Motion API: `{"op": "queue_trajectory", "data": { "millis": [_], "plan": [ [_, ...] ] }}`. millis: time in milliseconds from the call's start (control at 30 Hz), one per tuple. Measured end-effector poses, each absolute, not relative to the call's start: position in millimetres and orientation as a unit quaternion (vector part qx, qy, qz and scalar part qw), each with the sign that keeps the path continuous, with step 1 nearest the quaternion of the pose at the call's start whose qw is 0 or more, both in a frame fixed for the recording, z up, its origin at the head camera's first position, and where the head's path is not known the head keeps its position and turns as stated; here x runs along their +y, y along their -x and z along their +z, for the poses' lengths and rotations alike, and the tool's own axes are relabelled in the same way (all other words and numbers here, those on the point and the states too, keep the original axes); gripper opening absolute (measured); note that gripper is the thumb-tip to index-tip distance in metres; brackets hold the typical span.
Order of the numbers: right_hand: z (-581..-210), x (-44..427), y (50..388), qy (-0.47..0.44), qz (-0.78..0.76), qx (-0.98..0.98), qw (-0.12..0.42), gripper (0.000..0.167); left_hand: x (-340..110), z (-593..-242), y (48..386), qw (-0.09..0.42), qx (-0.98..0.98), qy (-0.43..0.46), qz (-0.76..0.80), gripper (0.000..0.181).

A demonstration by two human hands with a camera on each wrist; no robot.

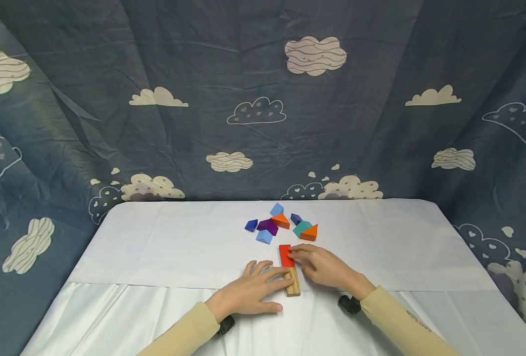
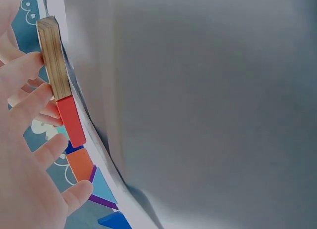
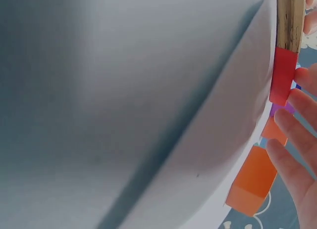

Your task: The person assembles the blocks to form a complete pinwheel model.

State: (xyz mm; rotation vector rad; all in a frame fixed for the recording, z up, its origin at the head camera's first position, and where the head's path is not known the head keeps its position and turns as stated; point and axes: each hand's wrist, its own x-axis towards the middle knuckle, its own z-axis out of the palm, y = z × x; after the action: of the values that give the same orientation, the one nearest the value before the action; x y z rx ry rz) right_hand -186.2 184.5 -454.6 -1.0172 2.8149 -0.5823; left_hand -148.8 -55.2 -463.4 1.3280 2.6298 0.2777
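A slim wooden piece (image 1: pixel 293 289) with a groove along its top lies on the white table, lined up end to end with a red block (image 1: pixel 284 256). My left hand (image 1: pixel 251 292) is at the wooden piece, its fingers spread and fairly straight, fingertips over its top and side. From the right, my right hand (image 1: pixel 327 267) reaches the red block with extended fingertips on its top and edge. The left wrist view shows the wooden piece (image 2: pixel 54 58) meeting the red block (image 2: pixel 72 121). Part of the wooden piece is hidden under the left fingers.
Beyond the red block lies a loose group of coloured blocks: purple (image 1: pixel 268 226), light blue (image 1: pixel 264 237), teal (image 1: pixel 302 228), orange (image 1: pixel 309 233) and dark blue (image 1: pixel 251 225) among them. A dark cloth with cloud prints (image 1: pixel 263 148) hangs behind the table.
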Motion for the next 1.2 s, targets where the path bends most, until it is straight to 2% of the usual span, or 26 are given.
{"op": "queue_trajectory", "data": {
  "millis": [1200],
  "plan": [
    [-456.8, 187.0, 186.3, 0.328, -0.203, 0.921, 0.057, 0.035, -62.6, -463.7, 154.5, 0.080, 0.887, -0.442, 0.106, 0.057]
  ]
}}
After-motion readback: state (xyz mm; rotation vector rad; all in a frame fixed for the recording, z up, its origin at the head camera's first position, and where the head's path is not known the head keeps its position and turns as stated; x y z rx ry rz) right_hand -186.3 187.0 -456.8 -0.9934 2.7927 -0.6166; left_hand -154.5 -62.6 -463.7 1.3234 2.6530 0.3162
